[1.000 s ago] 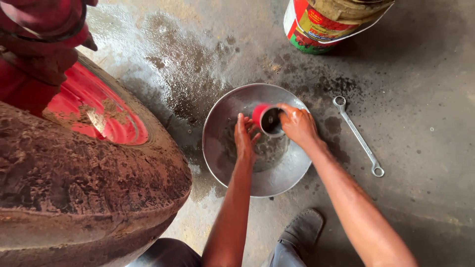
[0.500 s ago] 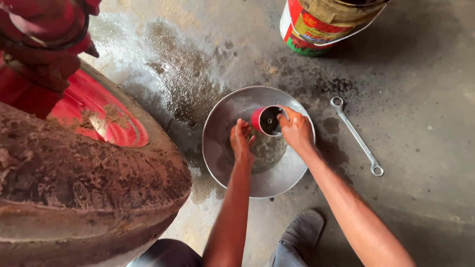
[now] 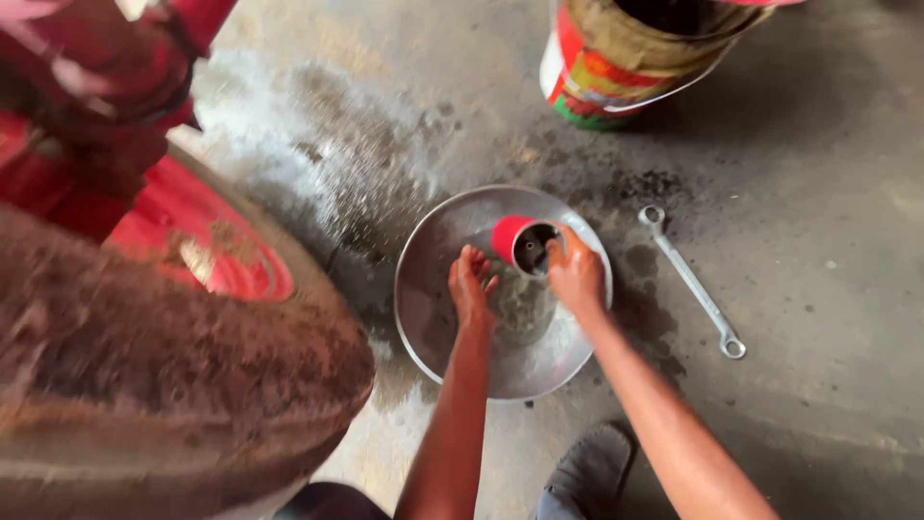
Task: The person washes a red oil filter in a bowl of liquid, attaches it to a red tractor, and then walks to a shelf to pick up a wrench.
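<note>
Red cup (image 3: 515, 243): a small red cylinder with a dark inside, lying tilted on its side over the far half of the metal basin, its open mouth turned toward my right hand.
Right hand (image 3: 577, 277): fingers curled around the rim of the red cup, gripping it at the mouth.
Left hand (image 3: 470, 286): fingers spread and pointing away from me, resting inside the basin just beside the red cup; I cannot tell whether it touches the cup.
Metal basin (image 3: 438, 318): a round, shallow, silvery bowl sitting on the concrete floor (image 3: 818, 318), with dark, grimy liquid pooled near its middle under my hands.
Spanner (image 3: 693, 281): a long ring spanner lying flat on the floor, just to the right of the basin and apart from it.
Bucket (image 3: 626, 67): a dirty paint-style pail with red, white and green bands, standing beyond the basin.
Tyre (image 3: 164, 385): a large mud-caked tyre with a red wheel rim, filling the left side.
Shoe (image 3: 589, 472): my grey shoe, on the floor near the basin's near edge.
</note>
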